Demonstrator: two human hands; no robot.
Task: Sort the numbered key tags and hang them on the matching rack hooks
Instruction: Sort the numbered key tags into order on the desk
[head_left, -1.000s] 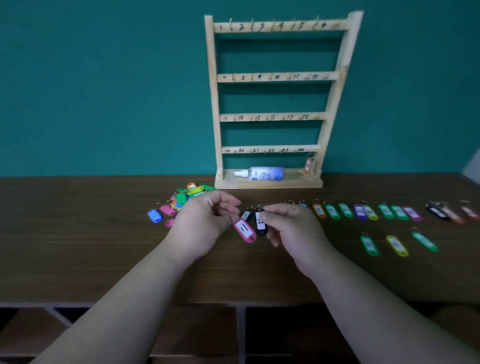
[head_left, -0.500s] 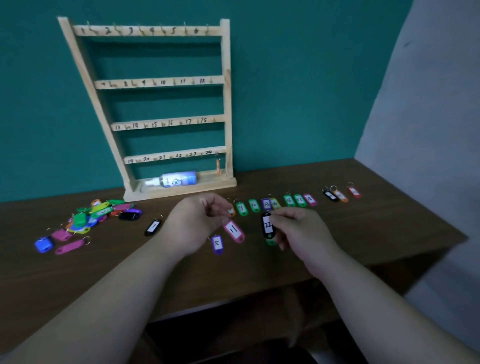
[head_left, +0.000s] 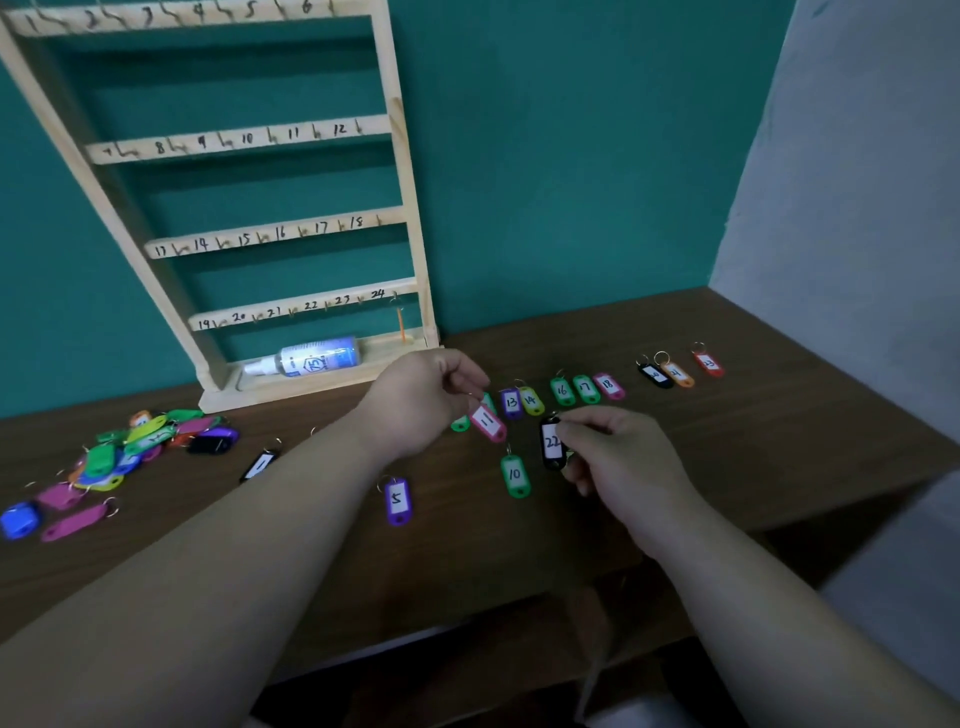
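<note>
We're mid-sort below the wooden rack (head_left: 410, 208), lining tags up by number on the table (head_left: 727, 441), left hand (head_left: 421, 400) pinching the pink 11 tag (head_left: 487, 422) and right hand (head_left: 618, 457) pinching the black 22 tag (head_left: 552, 442) just over the tabletop, so next we're probably finding each one its gap.

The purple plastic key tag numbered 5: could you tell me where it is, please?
Head view: the tag lies on the brown wooden table, left of green tag 10, below the left hand.
</note>
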